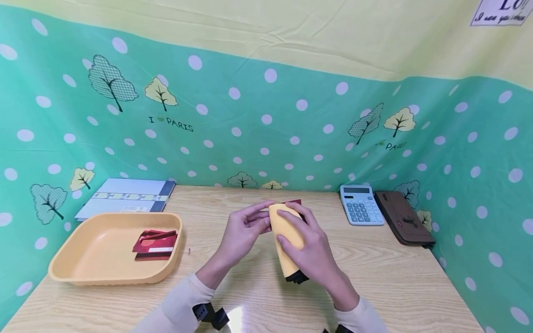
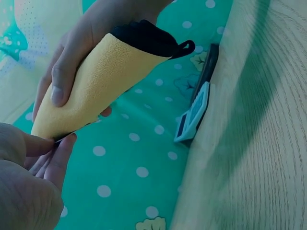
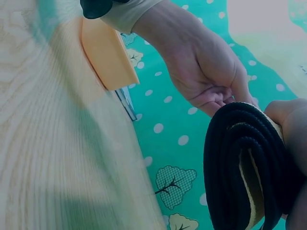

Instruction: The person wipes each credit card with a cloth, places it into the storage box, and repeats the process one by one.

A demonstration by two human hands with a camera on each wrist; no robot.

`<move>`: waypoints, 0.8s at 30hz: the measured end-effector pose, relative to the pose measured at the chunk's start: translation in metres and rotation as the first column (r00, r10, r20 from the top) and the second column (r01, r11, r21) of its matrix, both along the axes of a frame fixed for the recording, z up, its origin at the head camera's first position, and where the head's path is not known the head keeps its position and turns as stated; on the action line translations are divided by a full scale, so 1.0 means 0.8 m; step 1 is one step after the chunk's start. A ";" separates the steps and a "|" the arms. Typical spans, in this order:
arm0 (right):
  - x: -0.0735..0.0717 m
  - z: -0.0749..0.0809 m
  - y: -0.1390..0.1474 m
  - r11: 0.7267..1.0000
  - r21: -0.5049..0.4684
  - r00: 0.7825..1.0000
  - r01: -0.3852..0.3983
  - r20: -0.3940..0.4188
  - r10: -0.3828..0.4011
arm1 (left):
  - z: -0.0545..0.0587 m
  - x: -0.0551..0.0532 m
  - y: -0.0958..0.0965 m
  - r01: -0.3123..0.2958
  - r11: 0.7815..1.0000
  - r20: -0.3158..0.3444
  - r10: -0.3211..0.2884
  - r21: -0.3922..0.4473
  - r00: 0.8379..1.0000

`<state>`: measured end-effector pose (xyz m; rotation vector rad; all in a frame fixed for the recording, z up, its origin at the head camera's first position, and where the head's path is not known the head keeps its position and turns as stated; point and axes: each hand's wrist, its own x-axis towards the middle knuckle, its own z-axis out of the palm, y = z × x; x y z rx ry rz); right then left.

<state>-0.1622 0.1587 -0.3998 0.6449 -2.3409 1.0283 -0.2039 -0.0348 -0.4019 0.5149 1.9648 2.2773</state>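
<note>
A thick yellow cloth (image 1: 285, 227) with black edging, folded or rolled into several layers, is held above the table, tilted. My right hand (image 1: 312, 247) grips its side, fingers and thumb spread round it. At the upper end, my left hand (image 1: 240, 231) pinches a thin dark edge between thumb and fingers against the cloth. A red card (image 1: 296, 201) shows in a small strip behind the cloth; most of it is hidden. In the left wrist view a black loop (image 2: 186, 49) sticks out from the cloth's far end. The right wrist view shows the cloth's layered black end (image 3: 225, 143).
On the left, a peach plastic basket (image 1: 100, 277) holds several red cards (image 1: 156, 245). Behind it lies a light blue notebook (image 1: 125, 189). A blue calculator (image 1: 361, 206) and a brown zipped case (image 1: 404, 219) lie at the back right. A polka-dot curtain (image 1: 266, 138) borders the wooden table (image 1: 391, 277).
</note>
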 end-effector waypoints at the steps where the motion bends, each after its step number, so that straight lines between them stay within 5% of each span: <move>1: 0.000 0.001 0.001 1.000 0.005 1.000 0.007 -0.001 -0.007 | 0.000 0.000 0.000 -0.002 1.000 0.003 0.002 -0.003 1.000; 17: -0.011 0.007 0.029 0.992 -0.049 0.992 0.118 0.051 -0.116 | 0.011 0.001 -0.010 -0.041 0.997 0.030 0.043 -0.061 0.999; 24: -0.017 0.010 0.047 0.985 -0.046 0.984 0.168 0.069 -0.165 | 0.019 -0.001 -0.013 -0.033 0.999 0.121 0.031 0.013 0.992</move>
